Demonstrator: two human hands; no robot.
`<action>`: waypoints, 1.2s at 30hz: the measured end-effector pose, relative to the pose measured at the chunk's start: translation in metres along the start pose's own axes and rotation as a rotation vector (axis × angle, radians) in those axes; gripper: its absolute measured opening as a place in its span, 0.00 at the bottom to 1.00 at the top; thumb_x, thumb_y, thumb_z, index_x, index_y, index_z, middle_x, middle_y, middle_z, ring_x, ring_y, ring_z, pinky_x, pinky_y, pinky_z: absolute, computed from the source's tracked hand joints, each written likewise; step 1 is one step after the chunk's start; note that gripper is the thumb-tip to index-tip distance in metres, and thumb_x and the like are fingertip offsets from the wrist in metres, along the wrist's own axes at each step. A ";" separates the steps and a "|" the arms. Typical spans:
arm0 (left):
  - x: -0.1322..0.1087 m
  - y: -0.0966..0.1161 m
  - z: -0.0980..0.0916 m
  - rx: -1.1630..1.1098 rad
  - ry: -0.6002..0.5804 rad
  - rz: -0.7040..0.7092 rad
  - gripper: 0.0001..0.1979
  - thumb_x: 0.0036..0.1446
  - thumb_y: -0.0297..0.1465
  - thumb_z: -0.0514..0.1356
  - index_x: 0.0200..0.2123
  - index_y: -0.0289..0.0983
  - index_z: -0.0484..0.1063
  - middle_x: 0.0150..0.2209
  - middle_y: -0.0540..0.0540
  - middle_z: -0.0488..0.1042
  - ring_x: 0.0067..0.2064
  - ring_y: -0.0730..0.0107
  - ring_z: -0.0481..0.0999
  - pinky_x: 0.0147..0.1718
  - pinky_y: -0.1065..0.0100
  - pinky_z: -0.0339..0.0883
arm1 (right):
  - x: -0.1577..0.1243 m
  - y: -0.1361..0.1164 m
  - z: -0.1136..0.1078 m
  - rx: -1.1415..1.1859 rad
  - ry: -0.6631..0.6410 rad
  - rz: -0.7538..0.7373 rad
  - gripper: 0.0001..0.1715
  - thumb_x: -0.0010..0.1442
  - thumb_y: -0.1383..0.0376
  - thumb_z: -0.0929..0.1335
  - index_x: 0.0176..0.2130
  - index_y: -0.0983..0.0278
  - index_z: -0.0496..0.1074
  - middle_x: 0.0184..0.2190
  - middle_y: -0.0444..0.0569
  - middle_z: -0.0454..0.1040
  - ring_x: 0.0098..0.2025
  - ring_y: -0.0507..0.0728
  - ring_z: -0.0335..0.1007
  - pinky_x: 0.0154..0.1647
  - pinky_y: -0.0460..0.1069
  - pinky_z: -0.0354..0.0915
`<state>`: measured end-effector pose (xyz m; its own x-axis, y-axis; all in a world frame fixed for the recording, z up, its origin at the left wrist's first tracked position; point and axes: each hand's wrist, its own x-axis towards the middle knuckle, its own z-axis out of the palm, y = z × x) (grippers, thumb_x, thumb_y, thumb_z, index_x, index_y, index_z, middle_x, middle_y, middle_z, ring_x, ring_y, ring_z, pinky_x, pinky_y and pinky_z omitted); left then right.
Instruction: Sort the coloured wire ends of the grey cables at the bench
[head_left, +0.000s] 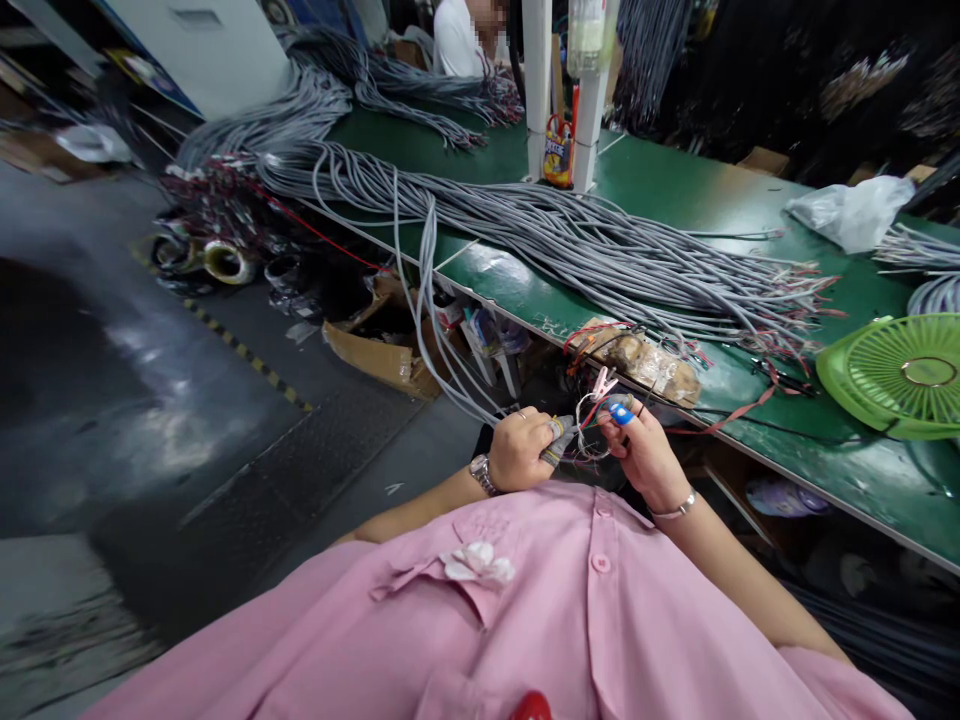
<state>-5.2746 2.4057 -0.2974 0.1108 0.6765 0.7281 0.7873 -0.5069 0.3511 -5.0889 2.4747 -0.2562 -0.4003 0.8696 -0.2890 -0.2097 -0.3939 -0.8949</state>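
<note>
My left hand [525, 447], with grey finger covers and a watch at the wrist, is closed around the ends of a few grey cables [427, 300] that hang over the table's edge. Thin red, white and black wires [589, 418] fan out of the cable ends between my hands. My right hand [637, 445] pinches at these wires, blue tape wrapped on its thumb and a grey cover on a finger. Just beyond my hands a pink clip [603, 383] stands at the front of a worn, tape-wrapped block [637, 362] on the table edge.
A long bundle of grey cables [525, 225] lies across the green table [690, 180]. To the right stands a green fan [896, 375], with a plastic bag [855, 212] behind it. An open cardboard box [375, 355] sits below the edge. Another person [459, 40] is at the far side.
</note>
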 end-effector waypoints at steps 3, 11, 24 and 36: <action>-0.001 0.001 0.001 0.003 -0.006 0.003 0.07 0.58 0.29 0.58 0.28 0.35 0.72 0.24 0.46 0.72 0.27 0.70 0.66 0.29 0.66 0.60 | 0.000 -0.004 0.002 -0.058 0.016 -0.017 0.16 0.51 0.59 0.75 0.36 0.63 0.71 0.27 0.42 0.70 0.22 0.45 0.53 0.16 0.41 0.42; -0.004 -0.001 0.000 -0.093 0.020 -0.044 0.07 0.59 0.31 0.60 0.30 0.34 0.74 0.25 0.44 0.74 0.27 0.70 0.68 0.29 0.66 0.62 | -0.001 0.004 0.005 -0.032 0.072 -0.022 0.20 0.44 0.65 0.78 0.36 0.63 0.70 0.22 0.37 0.65 0.19 0.44 0.50 0.16 0.41 0.43; 0.004 0.011 0.004 -0.941 -0.093 -0.915 0.17 0.58 0.42 0.62 0.38 0.32 0.76 0.24 0.49 0.71 0.26 0.76 0.68 0.29 0.73 0.63 | -0.001 0.022 0.007 0.081 0.062 -0.069 0.20 0.46 0.63 0.78 0.37 0.62 0.71 0.21 0.36 0.63 0.18 0.44 0.47 0.16 0.42 0.44; 0.001 0.007 0.009 -0.968 -0.045 -0.968 0.16 0.57 0.41 0.63 0.36 0.32 0.76 0.25 0.49 0.72 0.27 0.76 0.69 0.30 0.73 0.64 | -0.002 0.019 0.006 -0.083 0.098 -0.224 0.18 0.53 0.59 0.75 0.41 0.61 0.68 0.31 0.44 0.73 0.21 0.46 0.54 0.18 0.43 0.50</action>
<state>-5.2636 2.4075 -0.2993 -0.2021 0.9778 -0.0547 -0.1722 0.0195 0.9849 -5.0975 2.4635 -0.2706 -0.2630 0.9587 -0.1086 -0.2075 -0.1662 -0.9640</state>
